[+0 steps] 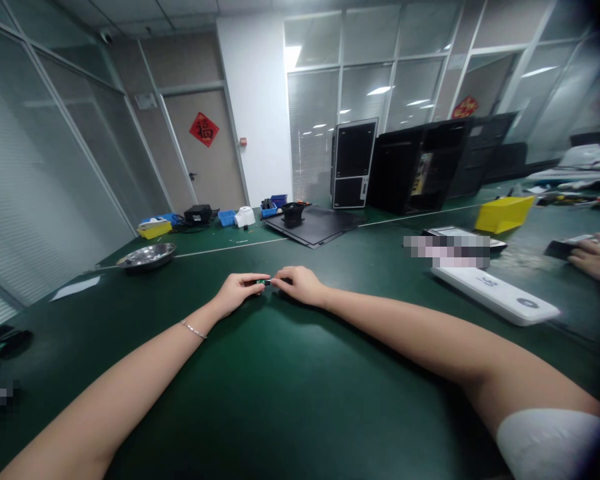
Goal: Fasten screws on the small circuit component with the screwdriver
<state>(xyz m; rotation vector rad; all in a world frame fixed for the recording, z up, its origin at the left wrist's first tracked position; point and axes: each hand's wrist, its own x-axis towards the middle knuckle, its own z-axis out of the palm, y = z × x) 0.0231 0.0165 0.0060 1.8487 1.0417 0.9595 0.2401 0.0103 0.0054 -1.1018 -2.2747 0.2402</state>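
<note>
Both hands meet above the green tabletop (260, 387), fingertips almost touching. My left hand (236, 293) is closed in a pinch on a small green and black part (263, 283), too small to name more exactly. My right hand (300, 284), also pinched, is at the part's right end, where a short light-coloured tip shows by its fingers. Whether that tip belongs to the same piece or to a second one, I cannot tell. A thin bracelet circles my left wrist.
A metal pan (150, 256) stands at the left, near a white paper (76, 288). Black panels (320, 227) lie ahead under a black holder (293, 212). On the right are a white device (495, 293), a yellow bin (504, 213) and another person's hand (597, 257) holding something dark.
</note>
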